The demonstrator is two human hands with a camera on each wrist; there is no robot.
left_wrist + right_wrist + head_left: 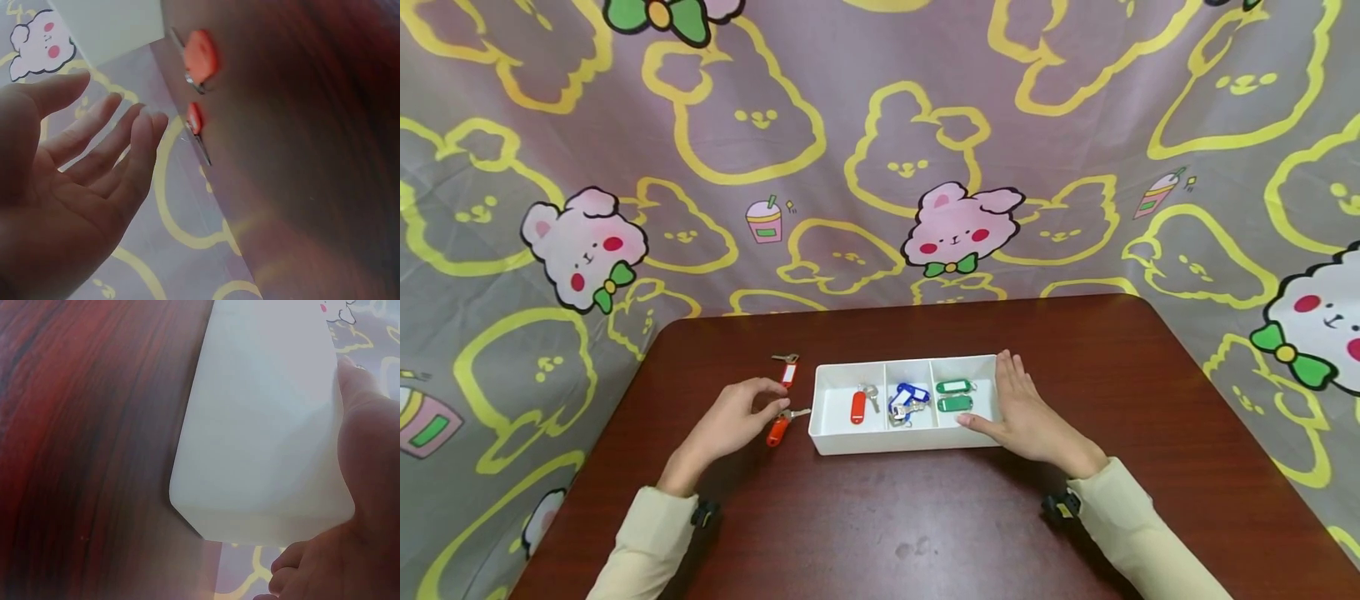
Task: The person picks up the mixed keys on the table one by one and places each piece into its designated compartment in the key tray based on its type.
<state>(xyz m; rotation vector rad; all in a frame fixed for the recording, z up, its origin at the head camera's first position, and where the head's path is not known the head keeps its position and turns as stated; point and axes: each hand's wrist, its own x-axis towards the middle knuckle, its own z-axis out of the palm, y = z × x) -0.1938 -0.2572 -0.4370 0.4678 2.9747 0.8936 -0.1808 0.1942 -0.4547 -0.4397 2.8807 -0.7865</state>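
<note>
My left hand (730, 421) hovers left of the white tray (850, 445), fingers loosely bent and holding nothing. Just under its fingertips lies a key with a red tag (778, 430); a second red-tagged key (788, 373) lies farther back on the table. Both show in the left wrist view, apart from the fingers. My right hand (1030, 421) rests against the tray's right end with straight fingers, its thumb over the front rim. Inside, the left compartment has a red-tagged key (857, 407), the middle several blue-tagged keys (914, 392), the right two green tags (955, 403).
The dark brown wooden table (880, 517) extends around the tray on every side. A patterned curtain (850, 125) with cartoon animals hangs behind the table and along both sides.
</note>
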